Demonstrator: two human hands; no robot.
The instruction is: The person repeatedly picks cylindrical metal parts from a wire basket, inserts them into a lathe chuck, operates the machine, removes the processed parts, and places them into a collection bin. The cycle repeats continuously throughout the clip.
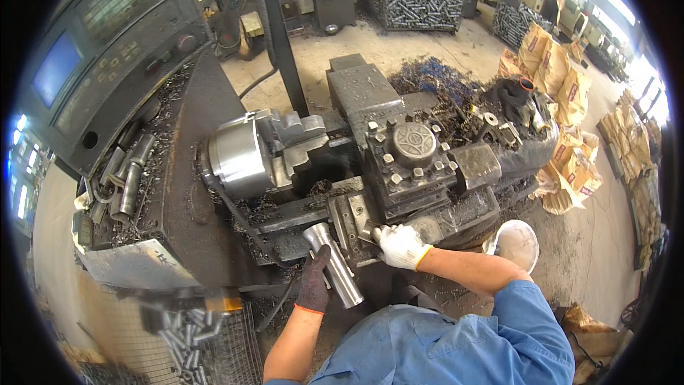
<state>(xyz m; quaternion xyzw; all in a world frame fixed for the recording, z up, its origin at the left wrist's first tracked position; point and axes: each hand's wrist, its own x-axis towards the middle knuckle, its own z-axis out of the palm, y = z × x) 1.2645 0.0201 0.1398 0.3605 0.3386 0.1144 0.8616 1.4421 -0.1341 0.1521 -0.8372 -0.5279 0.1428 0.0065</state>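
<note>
My left hand (313, 282), in a dark glove with an orange cuff, is closed around a shiny metal sleeve (339, 276). The sleeve tilts, its flared end up toward the lathe. My right hand (400, 246), in a white knit glove, has its fingers curled at the front of the lathe carriage, by a flat slotted block (352, 222). A small grey metal piece (370, 231) shows at those fingertips; whether it is gripped or only touched is unclear. Above my hands sit the bolted tool post (412, 150) and, to the left, the chuck (242, 157) with its stepped jaws.
Metal bars (132, 178) lie on the headstock ledge at left. A wire basket (214, 342) of metal sleeves stands at lower left. Chips heap behind the tool post. A white bucket (516, 244) stands at right, below paper sacks (573, 167). A crate of metal parts (415, 4) stands at the back.
</note>
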